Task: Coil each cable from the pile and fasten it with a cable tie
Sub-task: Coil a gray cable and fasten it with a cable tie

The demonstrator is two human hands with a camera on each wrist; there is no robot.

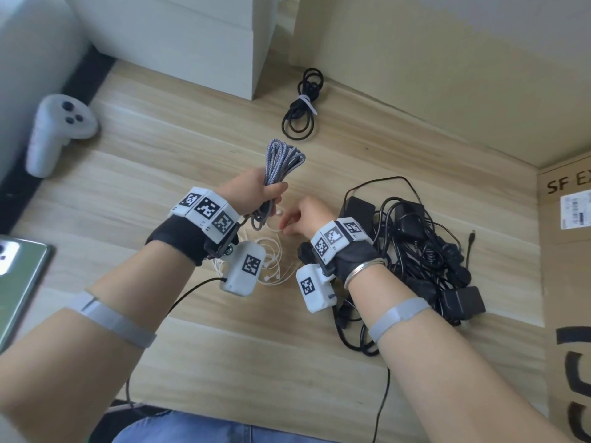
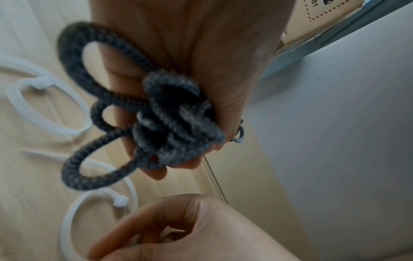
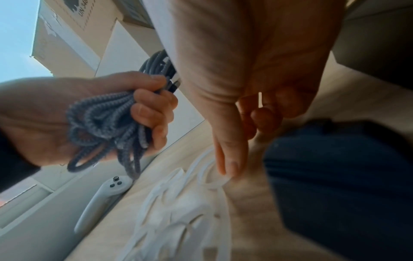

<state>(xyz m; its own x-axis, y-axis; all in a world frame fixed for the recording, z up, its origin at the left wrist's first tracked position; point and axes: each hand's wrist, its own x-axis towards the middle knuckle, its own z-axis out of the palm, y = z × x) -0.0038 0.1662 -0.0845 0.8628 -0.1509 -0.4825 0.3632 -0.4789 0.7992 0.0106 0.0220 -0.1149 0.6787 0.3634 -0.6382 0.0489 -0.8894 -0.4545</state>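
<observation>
My left hand (image 1: 271, 196) grips a coiled grey braided cable (image 1: 283, 159) by its middle, lifted above the wooden table (image 1: 144, 174); its loops stick out of the fist (image 2: 156, 123) (image 3: 102, 123). Just right of it, my right hand (image 1: 286, 223) reaches down into a heap of white cable ties (image 1: 271, 260) (image 3: 178, 203), thumb and forefinger pinching one tie (image 3: 214, 183). A tangled pile of black cables with power adapters (image 1: 425, 251) lies to the right. A black cable (image 1: 302, 103), coiled and bound with a white tie, lies at the back.
A white controller (image 1: 54, 132) lies at the far left and a green phone (image 1: 19, 282) at the left edge. A cardboard box (image 1: 566, 282) stands on the right, white boxes (image 1: 192, 43) at the back.
</observation>
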